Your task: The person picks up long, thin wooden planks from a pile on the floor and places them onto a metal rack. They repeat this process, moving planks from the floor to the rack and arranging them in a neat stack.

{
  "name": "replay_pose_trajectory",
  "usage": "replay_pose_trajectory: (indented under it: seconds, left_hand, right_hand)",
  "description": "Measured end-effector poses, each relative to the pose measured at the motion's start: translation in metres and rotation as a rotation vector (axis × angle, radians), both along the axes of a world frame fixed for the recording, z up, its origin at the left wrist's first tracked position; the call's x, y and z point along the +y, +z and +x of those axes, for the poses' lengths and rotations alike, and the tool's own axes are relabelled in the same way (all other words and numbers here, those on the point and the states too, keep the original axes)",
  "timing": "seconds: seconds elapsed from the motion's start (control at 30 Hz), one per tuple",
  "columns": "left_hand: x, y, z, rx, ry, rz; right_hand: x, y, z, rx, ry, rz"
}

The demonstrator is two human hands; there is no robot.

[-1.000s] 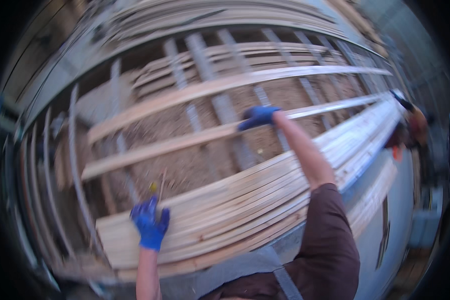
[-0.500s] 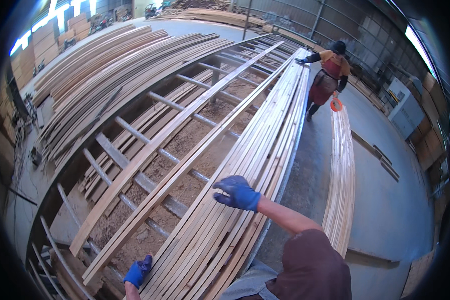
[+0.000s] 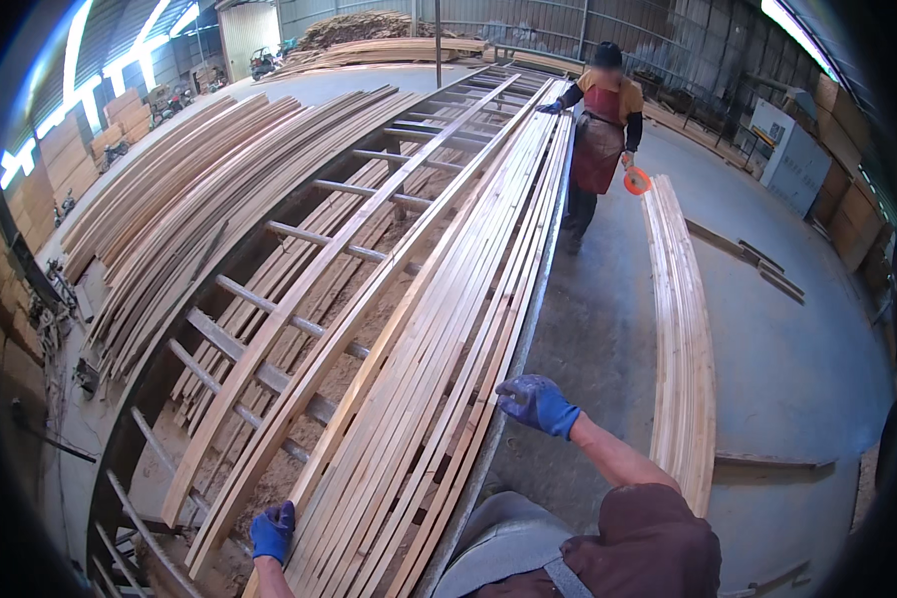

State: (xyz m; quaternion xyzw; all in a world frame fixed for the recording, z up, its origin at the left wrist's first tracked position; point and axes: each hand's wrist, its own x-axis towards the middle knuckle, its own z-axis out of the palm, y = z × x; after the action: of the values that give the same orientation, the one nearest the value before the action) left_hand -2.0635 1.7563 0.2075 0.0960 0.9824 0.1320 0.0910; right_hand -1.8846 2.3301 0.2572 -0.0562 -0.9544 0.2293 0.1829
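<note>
Timber shed, left hand (image 3: 271,531) fingers gripping wooden slats (image 3: 439,329), right hand (image 3: 535,403) fingers spread beside them

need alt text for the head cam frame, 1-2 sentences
A person's left hand and right hand, both in blue gloves, rest on the near end of a long bundle of pale wooden slats lying on a metal rack. At the far end, a co-worker in a red apron touches the same slats.
</note>
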Motion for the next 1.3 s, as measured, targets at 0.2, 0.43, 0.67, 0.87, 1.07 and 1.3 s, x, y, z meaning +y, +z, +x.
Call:
replay_pose_trajectory:
  seconds: [0.2,0.43,0.67,0.87,1.07,1.3]
  left_hand:
    - [-0.03,-0.02,-0.027,-0.191,0.058,0.004]
    - [-0.024,-0.064,-0.046,-0.253,-0.046,-0.085]
    - [-0.085,-0.071,0.0,0.07,-0.454,-0.104]
    - [0.022,0.043,0.007,-0.304,0.092,0.13]
    - [0.003,0.038,0.044,-0.22,0.241,0.128]
    - [-0.003,0.024,0.04,-0.101,0.202,0.209]
  right_hand:
    - [0.026,-0.008,0.035,-0.093,0.087,-0.077]
    - [0.077,-0.031,0.092,-0.373,-0.072,-0.177]
    - [0.021,-0.05,0.048,-0.457,0.196,-0.155]
    - [0.009,-0.141,0.132,-0.972,0.056,-0.689]
    - [-0.026,-0.155,0.107,-1.085,0.182,-0.585]
    - [-0.037,-0.16,0.105,-1.068,0.098,-0.556]
